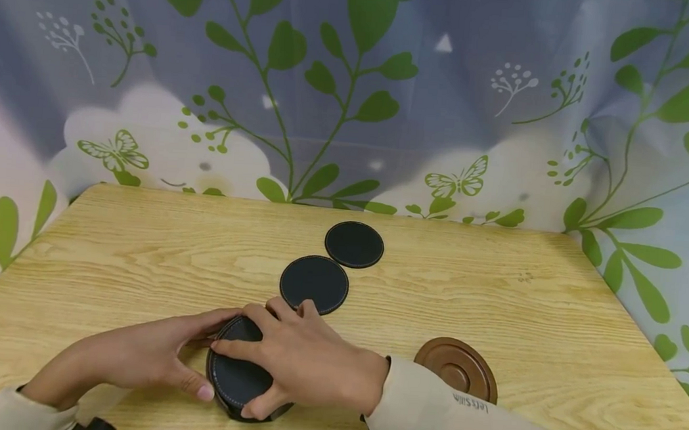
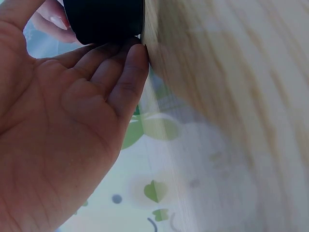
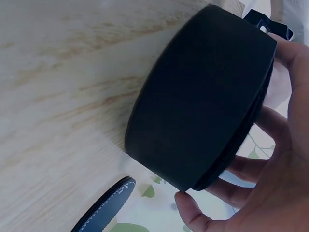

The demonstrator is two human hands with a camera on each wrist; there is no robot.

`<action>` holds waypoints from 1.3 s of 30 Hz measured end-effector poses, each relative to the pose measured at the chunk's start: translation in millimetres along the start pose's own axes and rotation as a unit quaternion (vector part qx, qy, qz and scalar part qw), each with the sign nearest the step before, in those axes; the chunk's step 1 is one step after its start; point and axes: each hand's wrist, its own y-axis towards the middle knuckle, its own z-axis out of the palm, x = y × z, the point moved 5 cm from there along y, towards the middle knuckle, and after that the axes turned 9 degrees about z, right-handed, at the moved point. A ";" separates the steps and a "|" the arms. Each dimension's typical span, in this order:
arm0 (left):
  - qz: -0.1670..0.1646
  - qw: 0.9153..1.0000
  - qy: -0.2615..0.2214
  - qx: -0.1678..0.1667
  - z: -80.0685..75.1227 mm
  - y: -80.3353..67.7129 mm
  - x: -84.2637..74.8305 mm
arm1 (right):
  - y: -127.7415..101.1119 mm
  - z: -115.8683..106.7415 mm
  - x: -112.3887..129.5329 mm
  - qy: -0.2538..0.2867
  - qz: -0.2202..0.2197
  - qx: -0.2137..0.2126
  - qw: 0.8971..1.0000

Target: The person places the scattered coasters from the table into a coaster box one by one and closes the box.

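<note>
A round black holder [image 3: 198, 96] stands on the table, with a white-stitched black coaster [image 1: 236, 376] at its top. My right hand [image 1: 306, 360] spans this coaster from above, thumb at the near rim and index finger across to the left rim. In the right wrist view its bent fingertips [image 3: 231, 193] meet the upper edge, where a dark disc edge shows slightly above the holder wall. My left hand [image 1: 140, 354] is at the holder's left side, fingers loosely extended along the far side and thumb toward the near side. In the left wrist view its fingertips lie against the holder's base.
Two more black coasters, a nearer one [image 1: 314, 282] and a farther one [image 1: 354, 244], lie flat beyond my right hand. A brown round disc with raised rings [image 1: 448, 363] is partly covered by my right sleeve. A leaf-patterned curtain [image 1: 351, 110] surrounds the wooden table [image 1: 170, 250].
</note>
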 end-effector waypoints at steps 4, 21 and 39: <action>-0.005 1.000 0.000 -0.001 -0.7 0.0 -0.1 | -0.6 1.3 0.2 -0.001 0.000 -0.007 1.000; 0.003 1.000 0.000 -0.003 -1.0 -1.0 -0.5 | -1.5 2.1 -0.8 -0.010 0.003 -0.019 1.000; 0.003 1.000 0.002 -0.002 -1.1 0.0 1.1 | -3.5 -3.5 -23.2 0.074 0.048 0.021 0.996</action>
